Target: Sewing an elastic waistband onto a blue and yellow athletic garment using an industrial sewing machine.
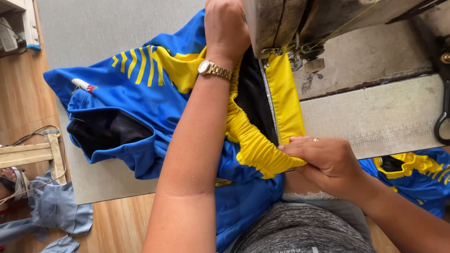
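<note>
Right hand (328,161) has its grip pinched on the jacket's (140,93) yellow ribbed cuff (255,145); left hand (226,30) presses flat, grip released, on blue-and-yellow fabric beyond it.

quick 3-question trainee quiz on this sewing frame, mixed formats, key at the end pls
1. True or false: the left hand rests on the blue and yellow jacket close by the sewing machine head.
2. What does the right hand pinch? A) the black scissors B) the gathered yellow cuff C) the grey cloth on the floor
3. Fill in: the wrist of the left arm wears a gold ____.

Key: 1 true; 2 B; 3 watch.
</note>
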